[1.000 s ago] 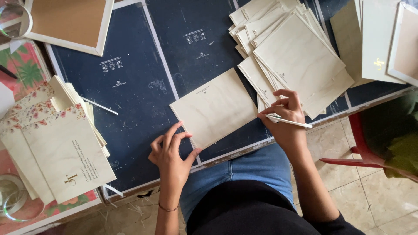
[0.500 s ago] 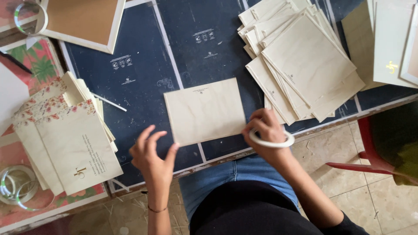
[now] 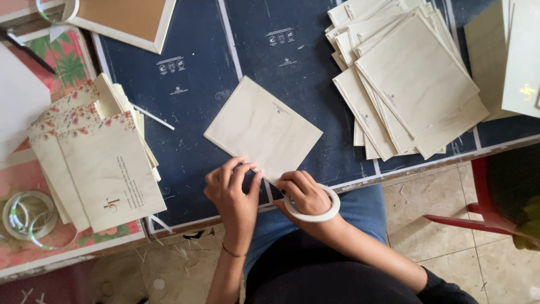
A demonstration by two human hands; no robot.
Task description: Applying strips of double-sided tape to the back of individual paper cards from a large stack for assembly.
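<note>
the left hand (image 3: 233, 194) and right hand (image 3: 304, 194) pinch the near corner of a thin, light, bendable card (image 3: 261, 128); a tape ring (image 3: 313, 207) sits round the right wrist

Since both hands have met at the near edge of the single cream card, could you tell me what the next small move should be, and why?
Probably draw the tape along that near edge. The right hand carries the tape roll around it, the left hand fingertips meet it at the card, and that edge looks bare.
</note>
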